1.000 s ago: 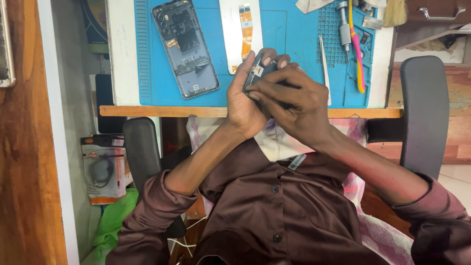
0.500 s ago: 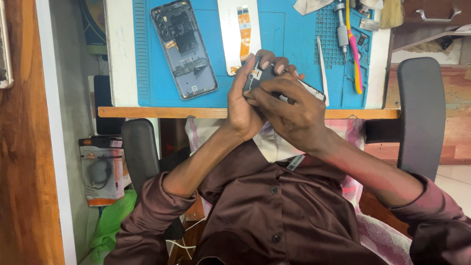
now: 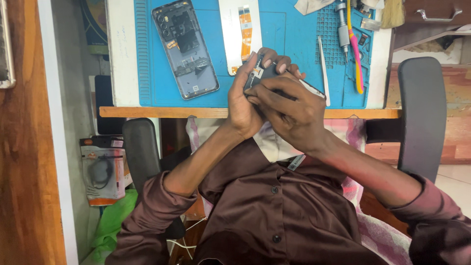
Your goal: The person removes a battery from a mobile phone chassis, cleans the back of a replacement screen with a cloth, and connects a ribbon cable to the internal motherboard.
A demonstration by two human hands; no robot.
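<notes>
Head view: both hands clasp a small dark phone part just above the counter's near wooden edge.
Left hand and right hand have fingers pressed together, pinching it. Left on the blue work mat lies an opened phone body; white tweezers lie right, with bare mat between.

Two hands, the left hand and right hand, together clasp one small dark phone part. Beyond the left hand lies one opened phone. Just beyond the fingertips lies one white strip with an orange flex cable. Beyond the right hand are one white spudger, one pink-handled tool and one screwdriver.
</notes>
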